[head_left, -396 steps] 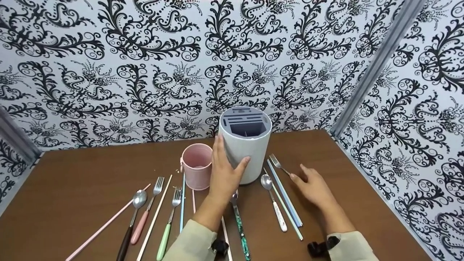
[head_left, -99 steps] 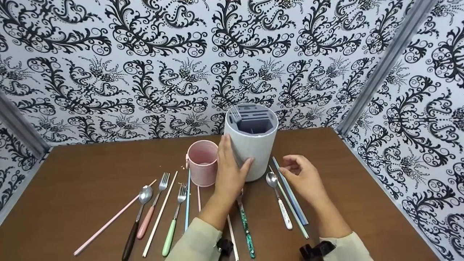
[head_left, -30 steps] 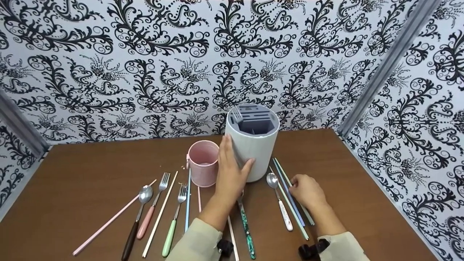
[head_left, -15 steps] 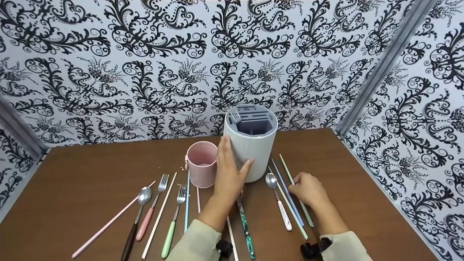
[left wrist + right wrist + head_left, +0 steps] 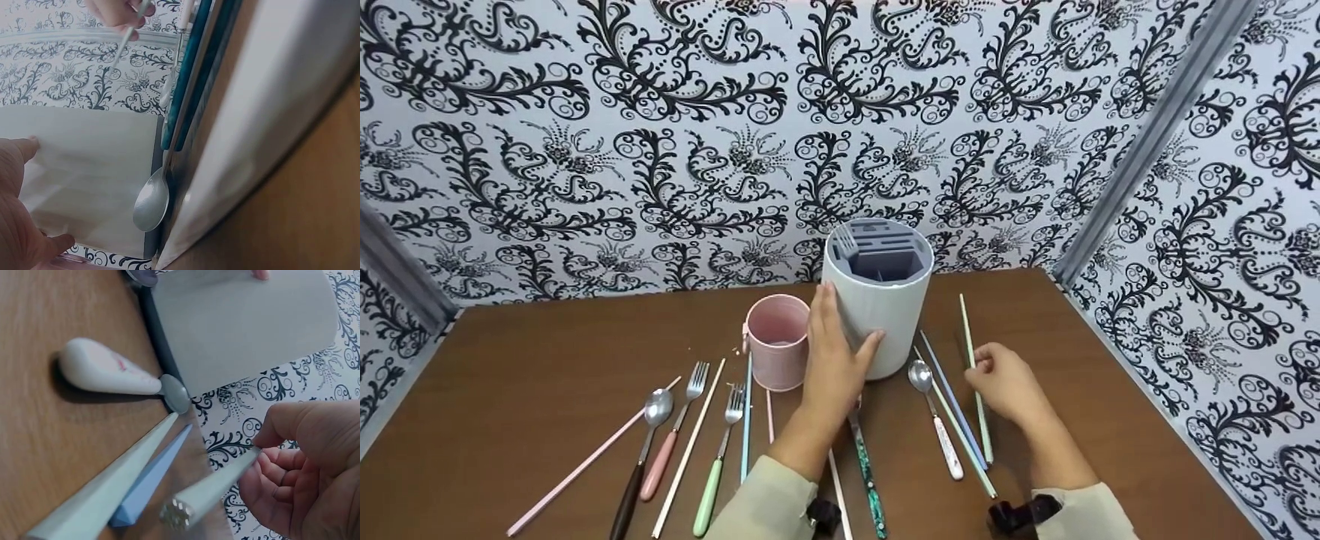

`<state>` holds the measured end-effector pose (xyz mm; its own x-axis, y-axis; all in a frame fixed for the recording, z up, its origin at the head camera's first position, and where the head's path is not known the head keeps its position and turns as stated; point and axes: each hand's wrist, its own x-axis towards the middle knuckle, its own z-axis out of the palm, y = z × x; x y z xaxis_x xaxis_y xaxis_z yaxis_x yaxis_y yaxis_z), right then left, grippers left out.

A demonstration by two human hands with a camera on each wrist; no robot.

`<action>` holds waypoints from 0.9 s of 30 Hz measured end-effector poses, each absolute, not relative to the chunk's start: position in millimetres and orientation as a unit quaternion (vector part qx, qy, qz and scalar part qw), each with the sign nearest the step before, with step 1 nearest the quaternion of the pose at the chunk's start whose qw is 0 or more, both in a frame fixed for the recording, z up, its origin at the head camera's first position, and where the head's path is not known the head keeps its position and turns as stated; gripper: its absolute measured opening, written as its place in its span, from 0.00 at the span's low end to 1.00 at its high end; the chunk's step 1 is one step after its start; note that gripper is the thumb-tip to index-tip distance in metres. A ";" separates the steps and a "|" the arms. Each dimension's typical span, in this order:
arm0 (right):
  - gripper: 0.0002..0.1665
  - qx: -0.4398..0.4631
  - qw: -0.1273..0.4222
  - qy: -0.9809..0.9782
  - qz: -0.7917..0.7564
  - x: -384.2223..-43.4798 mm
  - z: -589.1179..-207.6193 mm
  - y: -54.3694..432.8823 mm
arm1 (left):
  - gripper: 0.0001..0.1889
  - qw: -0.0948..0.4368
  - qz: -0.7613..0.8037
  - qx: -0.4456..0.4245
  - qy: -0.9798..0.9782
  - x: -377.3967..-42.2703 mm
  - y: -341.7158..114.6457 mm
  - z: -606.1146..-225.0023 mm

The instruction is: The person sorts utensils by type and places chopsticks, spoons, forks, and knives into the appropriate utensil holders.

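My left hand (image 5: 836, 360) rests on the side of a tall white utensil holder (image 5: 885, 322), thumb and fingers spread on its wall. In the left wrist view, the fingertips (image 5: 66, 242) touch that wall. Fork tines (image 5: 846, 241) stick up from the holder's grey slotted top. My right hand (image 5: 1003, 381) pinches a pale green chopstick (image 5: 966, 330) between thumb and fingers, its far end angled up. Close by lie a blue chopstick (image 5: 952, 394), another green chopstick (image 5: 964, 435) and a white-handled spoon (image 5: 947, 448). The right wrist view shows the held chopstick's patterned butt end (image 5: 179, 513).
A pink cup (image 5: 780, 364) stands just left of the holder. Further left lie a dark-handled spoon (image 5: 658, 409), a pink-handled fork (image 5: 660, 465), a green-handled fork (image 5: 709, 487) and several chopsticks. A teal-handled spoon (image 5: 868, 480) lies before the holder. Patterned wall (image 5: 697, 150) encloses the wooden table's back.
A fork from the table's right now stands in the holder. My right hand has pulled one green chopstick to the right, away from the blue one, and raised its far end. My left hand stays put.
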<state>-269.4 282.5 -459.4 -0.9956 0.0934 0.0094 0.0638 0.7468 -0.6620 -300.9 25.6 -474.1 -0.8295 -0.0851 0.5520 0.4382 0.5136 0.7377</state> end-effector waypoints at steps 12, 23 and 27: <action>0.15 -0.034 0.065 -0.844 0.532 -272.5 -451.8 271.6 | 0.52 0.280 -0.475 -0.105 -0.828 -300.5 25.3 -472.3; 0.15 0.002 0.076 -0.797 0.599 -272.2 -414.4 256.2 | 0.52 0.275 -0.474 -0.106 -0.830 -300.3 24.8 -473.3; 0.17 0.013 0.080 -0.784 0.615 -275.4 -392.9 254.2 | 0.52 0.277 -0.476 -0.109 -0.828 -300.7 25.4 -473.1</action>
